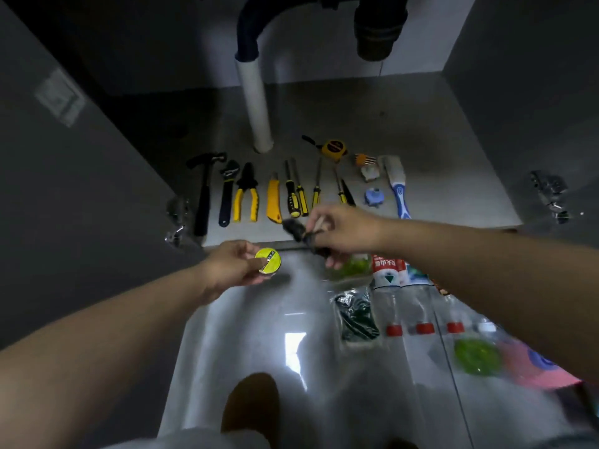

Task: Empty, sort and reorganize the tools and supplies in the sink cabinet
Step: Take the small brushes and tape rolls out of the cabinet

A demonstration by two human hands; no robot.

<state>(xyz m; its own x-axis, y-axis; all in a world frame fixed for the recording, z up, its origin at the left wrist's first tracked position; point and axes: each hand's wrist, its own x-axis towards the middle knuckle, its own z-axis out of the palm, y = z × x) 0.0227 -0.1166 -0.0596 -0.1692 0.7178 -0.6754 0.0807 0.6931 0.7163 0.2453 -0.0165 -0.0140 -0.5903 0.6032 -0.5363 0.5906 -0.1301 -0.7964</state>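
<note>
"Tools [273, 197]: position, finish?"
"One row on the smooth grey cabinet floor [421, 140]; yellow-black grips, steel shafts."
"Hands?"
"Left hand [231, 265] pinches a flat, round yellow-green disc [268, 261]. Right hand [343, 231] grips a blurred black item [295, 230]. Both at the cabinet's front edge."

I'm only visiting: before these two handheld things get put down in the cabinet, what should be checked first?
1. Left hand grip on the yellow-green roll: ok, thumb and fingers pinch it.
2. Right hand grip on the dark item: ok, held; what it is, cannot tell, blurred.
3. Tool row, hammer to blue-handled brush, laid side by side: ok.
4. Bare room on the cabinet floor right of that brush: ok.
5. All supplies back inside: not ok, red-capped bottles lie on the tiles outside.
</note>
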